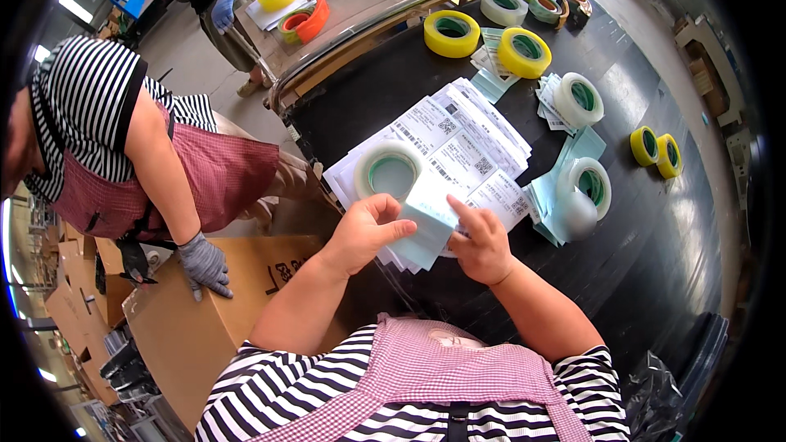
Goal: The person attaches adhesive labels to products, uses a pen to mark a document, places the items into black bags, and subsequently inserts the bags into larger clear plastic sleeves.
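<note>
Between my hands is a small light-blue slip with a white upper part (427, 233), which looks like a label on its backing. My left hand (364, 233) pinches its left side between thumb and fingers. At its right edge, my right hand (485, 247) has bent fingers on the slip, the index finger reaching along the top corner. Beneath and beyond lies a stack of printed white label sheets (491, 135). A clear tape roll (365, 165) rests on the sheets just past my left hand.
On the black table (647, 221) are yellow tape rolls (452, 33), clear rolls (578, 100) and blue slips (550, 211). A cardboard box (188, 336) stands at the left. A co-worker's gloved hand (205, 266) touches it; another person (209, 0) stands farther back beside a metal-railed table (368, 16).
</note>
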The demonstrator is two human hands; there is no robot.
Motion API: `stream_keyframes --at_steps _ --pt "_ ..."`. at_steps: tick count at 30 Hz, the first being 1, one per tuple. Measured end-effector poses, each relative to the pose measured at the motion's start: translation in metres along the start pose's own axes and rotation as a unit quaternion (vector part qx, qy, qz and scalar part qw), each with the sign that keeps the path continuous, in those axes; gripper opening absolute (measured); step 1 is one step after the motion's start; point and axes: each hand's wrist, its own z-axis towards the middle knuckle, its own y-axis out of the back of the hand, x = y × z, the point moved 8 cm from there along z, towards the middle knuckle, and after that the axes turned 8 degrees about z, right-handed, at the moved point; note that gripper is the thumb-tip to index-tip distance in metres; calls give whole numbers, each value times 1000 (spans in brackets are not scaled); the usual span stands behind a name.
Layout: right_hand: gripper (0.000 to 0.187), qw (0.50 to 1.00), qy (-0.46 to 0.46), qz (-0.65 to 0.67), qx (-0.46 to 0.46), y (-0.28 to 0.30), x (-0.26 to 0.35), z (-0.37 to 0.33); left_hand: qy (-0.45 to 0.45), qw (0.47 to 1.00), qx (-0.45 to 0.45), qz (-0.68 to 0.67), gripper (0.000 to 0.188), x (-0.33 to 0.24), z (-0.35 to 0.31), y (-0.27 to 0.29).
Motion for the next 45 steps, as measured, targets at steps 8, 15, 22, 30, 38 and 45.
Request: stream_keyframes --at_steps 8,15,22,30,38,45 --pt "36 989 -108 77 -69 4 -22 -1 -53 994 -95 -20 20 -4 -3 0" --pt "34 986 -117 101 -64 11 -20 8 -73 993 -93 -28 18 -12 -4 -2" --pt "26 988 -121 91 -38 13 -16 13 -83 992 -96 -24 13 -10 -3 -3" --pt "24 983 -123 128 -44 21 -13 19 -138 976 -167 -29 23 -23 -1 8" --pt "15 747 -478 459 48 -1 -59 -10 -83 954 -254 -134 17 -14 6 34" --pt "18 846 -351 392 82 19 -70 21 -94 952 -275 -93 19 7 10 26"
